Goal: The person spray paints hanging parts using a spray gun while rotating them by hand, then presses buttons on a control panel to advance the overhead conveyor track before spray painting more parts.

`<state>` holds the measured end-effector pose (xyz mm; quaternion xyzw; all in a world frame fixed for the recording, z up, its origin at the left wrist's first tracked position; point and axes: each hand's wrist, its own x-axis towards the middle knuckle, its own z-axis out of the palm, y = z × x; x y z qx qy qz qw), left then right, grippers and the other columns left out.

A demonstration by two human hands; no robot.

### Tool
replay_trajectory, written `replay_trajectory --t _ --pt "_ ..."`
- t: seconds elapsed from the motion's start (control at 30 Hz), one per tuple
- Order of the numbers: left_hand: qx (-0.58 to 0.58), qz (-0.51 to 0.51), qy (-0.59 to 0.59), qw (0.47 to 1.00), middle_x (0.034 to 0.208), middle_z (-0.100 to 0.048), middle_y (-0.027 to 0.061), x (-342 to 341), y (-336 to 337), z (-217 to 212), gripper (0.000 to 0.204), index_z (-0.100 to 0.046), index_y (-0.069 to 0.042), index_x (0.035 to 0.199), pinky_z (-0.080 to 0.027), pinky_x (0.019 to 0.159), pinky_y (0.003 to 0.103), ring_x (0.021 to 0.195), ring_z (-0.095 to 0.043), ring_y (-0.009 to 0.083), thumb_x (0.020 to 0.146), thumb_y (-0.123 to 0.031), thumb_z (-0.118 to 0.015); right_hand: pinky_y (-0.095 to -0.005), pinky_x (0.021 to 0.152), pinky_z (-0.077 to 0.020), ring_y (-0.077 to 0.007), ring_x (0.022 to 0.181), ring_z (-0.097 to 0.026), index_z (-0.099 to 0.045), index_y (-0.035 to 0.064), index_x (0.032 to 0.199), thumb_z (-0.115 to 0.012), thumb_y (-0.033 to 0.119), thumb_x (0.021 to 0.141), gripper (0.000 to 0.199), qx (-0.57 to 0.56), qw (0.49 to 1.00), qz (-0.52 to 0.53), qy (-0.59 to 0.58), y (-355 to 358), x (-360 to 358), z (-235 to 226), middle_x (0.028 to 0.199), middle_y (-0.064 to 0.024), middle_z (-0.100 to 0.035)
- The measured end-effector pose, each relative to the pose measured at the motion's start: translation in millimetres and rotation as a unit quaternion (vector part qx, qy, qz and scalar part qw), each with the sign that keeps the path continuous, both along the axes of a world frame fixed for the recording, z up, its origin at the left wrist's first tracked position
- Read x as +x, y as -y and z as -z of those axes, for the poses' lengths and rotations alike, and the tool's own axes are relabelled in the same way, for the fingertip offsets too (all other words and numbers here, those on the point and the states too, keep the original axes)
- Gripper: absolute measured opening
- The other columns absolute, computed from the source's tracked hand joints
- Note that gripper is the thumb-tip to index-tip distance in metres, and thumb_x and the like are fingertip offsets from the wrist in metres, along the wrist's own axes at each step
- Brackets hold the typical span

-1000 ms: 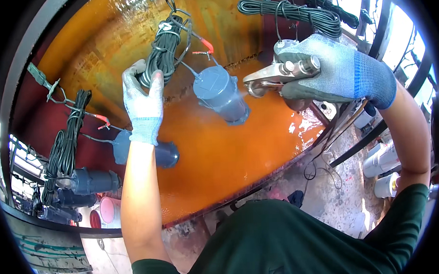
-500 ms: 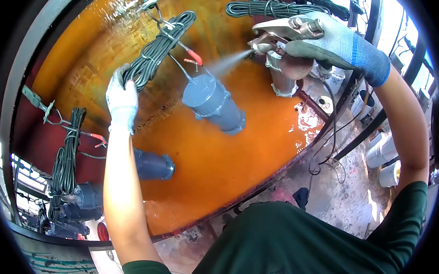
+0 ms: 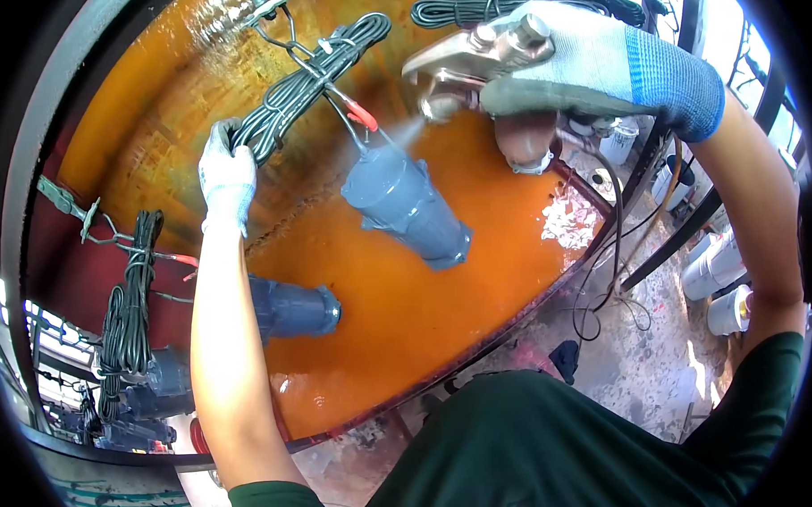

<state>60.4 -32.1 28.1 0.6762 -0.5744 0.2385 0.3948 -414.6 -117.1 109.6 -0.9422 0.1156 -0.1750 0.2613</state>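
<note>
My right hand (image 3: 596,64), in a grey and blue glove, grips a metal spray gun (image 3: 466,64) at the top right. A fine mist leaves its nozzle toward a blue-grey cylinder (image 3: 404,204) that hangs in front of an orange-stained panel (image 3: 408,316). My left hand (image 3: 226,175), in a white glove, is closed on the coiled black cable (image 3: 306,78) that hangs from a metal hook (image 3: 268,8) above the cylinder. A red connector (image 3: 363,116) sits on the wires between the coil and the cylinder.
A second blue-grey cylinder (image 3: 292,309) hangs behind my left forearm. Another cable coil (image 3: 131,308) hangs at the left, with more grey parts (image 3: 152,396) below it. White buckets (image 3: 720,278) stand on the ground at the right, near loose wires (image 3: 609,300).
The spray gun has moved up and now sprays onto the cylinder. My left hand has shifted along the cable coil, and the view has drawn closer.
</note>
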Motion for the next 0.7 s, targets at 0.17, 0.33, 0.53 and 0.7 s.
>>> replay_trajectory --t 0.17,0.33,0.53,0.7 --pt "0.005 0.030 -0.030 0.999 0.112 -0.073 0.0231 -6.9 -6.8 2.8 0.037 -0.067 -0.004 0.118 -0.054 0.099 0.044 0.106 -0.071 0.0385 0.085 0.000 -0.052 -0.0333 0.084 -0.0630 -0.0193 0.086 -0.076 -0.078 0.0044 0.122 -0.085 0.042 0.090 0.050 -0.036 0.987 0.050 -0.146 -33.1 14.2 -22.4 0.102 -0.0130 -0.080" --pt "-0.002 0.039 -0.009 0.999 0.113 -0.073 0.0226 -0.3 -3.7 6.1 0.036 -0.067 -0.004 0.121 -0.054 0.099 0.044 0.105 -0.072 0.0390 0.087 -0.002 -0.054 -0.0345 0.098 -0.0601 -0.0218 0.115 -0.072 -0.068 0.0039 0.139 -0.071 0.030 0.103 0.045 -0.182 0.977 0.055 -0.100 -5.5 15.0 -4.1 0.141 -0.0169 -0.067" --pt "-0.016 0.043 -0.010 0.999 0.115 -0.074 0.0227 16.0 -0.1 10.8 0.037 -0.067 -0.004 0.124 -0.055 0.099 0.042 0.108 -0.073 0.0367 0.089 0.000 -0.055 -0.0315 0.076 -0.0608 -0.0175 0.084 -0.073 -0.072 0.0003 0.122 -0.081 0.039 0.095 0.048 0.024 0.988 0.073 -0.137 -39.0 5.0 16.0 0.095 -0.0138 -0.077" --pt "-0.014 0.038 -0.008 0.999 0.114 -0.074 0.0225 17.2 9.9 9.2 0.038 -0.067 -0.003 0.123 -0.055 0.097 0.042 0.104 -0.073 0.0368 0.088 0.000 -0.053 -0.0310 0.079 -0.0613 -0.0188 0.091 -0.074 -0.069 -0.0023 0.131 -0.080 0.029 0.096 0.048 0.124 0.984 0.121 0.051 -14.4 -47.1 64.9 0.109 -0.0153 -0.076"
